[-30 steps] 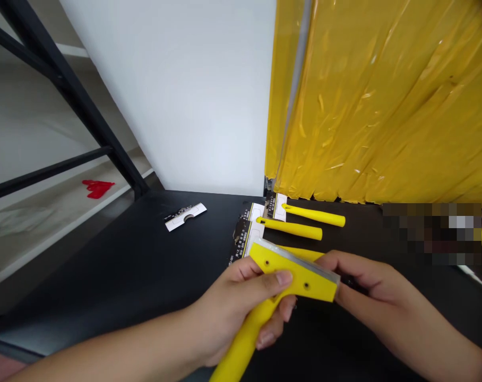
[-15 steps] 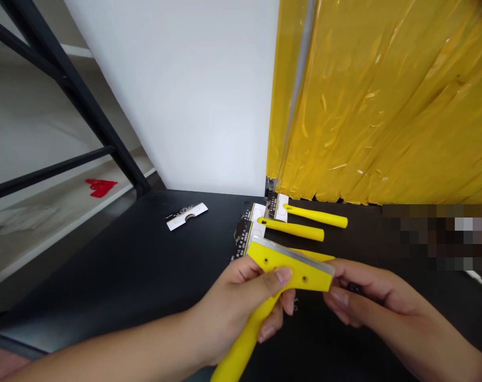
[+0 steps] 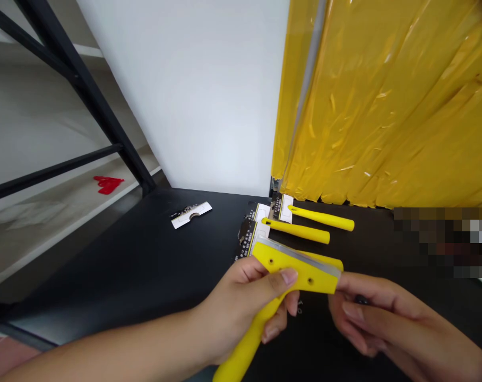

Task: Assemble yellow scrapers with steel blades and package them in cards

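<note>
My left hand (image 3: 260, 289) is wrapped round a yellow scraper (image 3: 300, 268), its thumb pressed on the flat head between two small holes. A grey metal strip runs along the head's upper edge, and the handle points down towards me. My right hand (image 3: 372, 313) is at the head's right end, fingers curled, the index fingertip close to the corner. Between its thumb and index finger shows a small black object (image 3: 361, 300), mostly hidden. Under my hands, small metallic bits (image 3: 300, 306) lie on the black tabletop (image 3: 145, 276).
Behind the held scraper lie more yellow-handled scrapers (image 3: 300, 231) with black-and-white cards at their heads. A loose notched card (image 3: 191, 215) lies further left. A white panel (image 3: 209, 106) and yellow plastic wrapping (image 3: 384, 106) stand behind; a black-framed shelf (image 3: 93, 122) holds a red item (image 3: 109, 184).
My right hand has drawn slightly away from the scraper's corner, down and right, with its fingers more curled. The left hand's grip is the same. The whole view has shifted a little.
</note>
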A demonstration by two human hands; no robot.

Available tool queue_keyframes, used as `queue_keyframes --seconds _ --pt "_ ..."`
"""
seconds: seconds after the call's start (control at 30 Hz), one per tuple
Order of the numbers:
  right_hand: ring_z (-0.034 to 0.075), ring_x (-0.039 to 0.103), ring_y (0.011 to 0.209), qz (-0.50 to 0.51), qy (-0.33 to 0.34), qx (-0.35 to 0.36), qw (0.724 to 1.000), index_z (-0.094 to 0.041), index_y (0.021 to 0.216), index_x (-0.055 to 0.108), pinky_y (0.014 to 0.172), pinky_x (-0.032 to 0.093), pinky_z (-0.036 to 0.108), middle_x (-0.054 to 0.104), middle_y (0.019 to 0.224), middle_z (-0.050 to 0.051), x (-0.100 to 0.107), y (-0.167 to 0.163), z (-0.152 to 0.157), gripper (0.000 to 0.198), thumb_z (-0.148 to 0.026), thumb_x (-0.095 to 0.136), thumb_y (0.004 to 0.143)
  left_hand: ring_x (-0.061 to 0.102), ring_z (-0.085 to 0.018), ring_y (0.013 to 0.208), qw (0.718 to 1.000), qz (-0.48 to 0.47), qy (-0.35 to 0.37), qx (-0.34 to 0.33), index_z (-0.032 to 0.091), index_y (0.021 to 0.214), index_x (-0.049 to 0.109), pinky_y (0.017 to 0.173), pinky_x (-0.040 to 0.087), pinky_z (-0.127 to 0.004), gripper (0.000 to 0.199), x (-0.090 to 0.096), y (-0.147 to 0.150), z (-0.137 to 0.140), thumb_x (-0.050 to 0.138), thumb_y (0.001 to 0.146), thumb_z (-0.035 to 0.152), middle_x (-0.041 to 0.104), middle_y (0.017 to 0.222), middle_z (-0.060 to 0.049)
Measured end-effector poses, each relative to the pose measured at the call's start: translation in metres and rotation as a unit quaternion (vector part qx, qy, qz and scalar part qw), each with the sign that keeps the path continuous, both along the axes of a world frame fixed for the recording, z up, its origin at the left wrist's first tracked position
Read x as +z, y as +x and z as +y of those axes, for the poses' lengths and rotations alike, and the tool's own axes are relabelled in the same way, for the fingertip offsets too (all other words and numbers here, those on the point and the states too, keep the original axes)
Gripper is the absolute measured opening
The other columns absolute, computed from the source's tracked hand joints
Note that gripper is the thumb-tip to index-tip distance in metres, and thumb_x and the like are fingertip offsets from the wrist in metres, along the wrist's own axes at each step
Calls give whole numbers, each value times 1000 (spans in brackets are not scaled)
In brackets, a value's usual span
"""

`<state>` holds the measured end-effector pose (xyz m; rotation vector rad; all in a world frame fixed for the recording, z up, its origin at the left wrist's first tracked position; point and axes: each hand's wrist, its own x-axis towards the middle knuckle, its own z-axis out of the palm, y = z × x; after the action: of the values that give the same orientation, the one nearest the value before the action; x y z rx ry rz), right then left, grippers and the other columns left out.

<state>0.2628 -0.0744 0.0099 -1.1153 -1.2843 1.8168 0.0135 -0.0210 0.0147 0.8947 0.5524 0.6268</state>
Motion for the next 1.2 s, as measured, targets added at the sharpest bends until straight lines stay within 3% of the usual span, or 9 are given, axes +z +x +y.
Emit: queue_keyframes --seconds 0.23,0.37,0.43,0.53,0.6,0.67,0.77,1.2 --pt "17 47 69 -38 42 -26 998 -23 89 74 65 37 32 60 73 1 -5 3 4 39 -60 72 102 42 -5 44 1000 19 -11 10 16 77 65 44 30 -18 42 2 -2 -2 71 106 45 53 59 4" --pt "20 60 72 -70 102 -131 984 -25 104 84 65 52 33 70 83 7 -9 11 6 41 -64 73 99 37 -6 42 999 37 -7 33 17 71 61 45 29 -19 48 3 -4 3 66 109 47 47 49 5" --pt "25 69 89 -120 189 -179 958 -28 108 86 78 62 36 75 100 10 -10 17 7 39 -63 71 102 38 -6 43 998 48 -7 37 17 72 61 46 30 -18 48 3 -5 7 65 109 48 47 49 4" --pt "24 73 104 -247 320 -181 897 -38 123 84 88 64 31 77 114 6 -8 26 6 28 -55 69 105 40 -8 45 998 39 -11 46 17 74 63 48 35 -19 45 6 -7 12 65 109 46 50 52 3" --pt "21 75 92 -309 373 -168 859 -39 118 83 77 62 24 80 103 2 -6 27 4 21 -49 69 107 39 -7 45 998 24 -17 51 17 75 64 47 35 -19 42 7 -8 14 65 109 42 51 53 3" --pt "18 73 75 -329 403 -160 839 -35 104 81 66 59 21 78 88 0 -3 24 3 18 -46 68 108 35 -7 45 998 18 -23 50 17 75 64 46 33 -18 41 7 -8 15 66 109 41 50 54 4" --pt "17 70 65 -335 410 -143 836 -31 93 77 57 55 21 74 77 -1 -3 16 4 24 -44 65 109 33 -6 45 998 21 -31 41 17 76 63 45 30 -17 42 5 -8 16 67 109 43 48 53 5" --pt "14 67 61 -326 381 -184 845 -29 92 76 58 55 18 71 73 -2 -9 11 13 26 -46 66 108 34 -6 44 997 32 -53 43 17 75 64 44 29 -18 42 3 -8 17 70 106 44 48 55 5"
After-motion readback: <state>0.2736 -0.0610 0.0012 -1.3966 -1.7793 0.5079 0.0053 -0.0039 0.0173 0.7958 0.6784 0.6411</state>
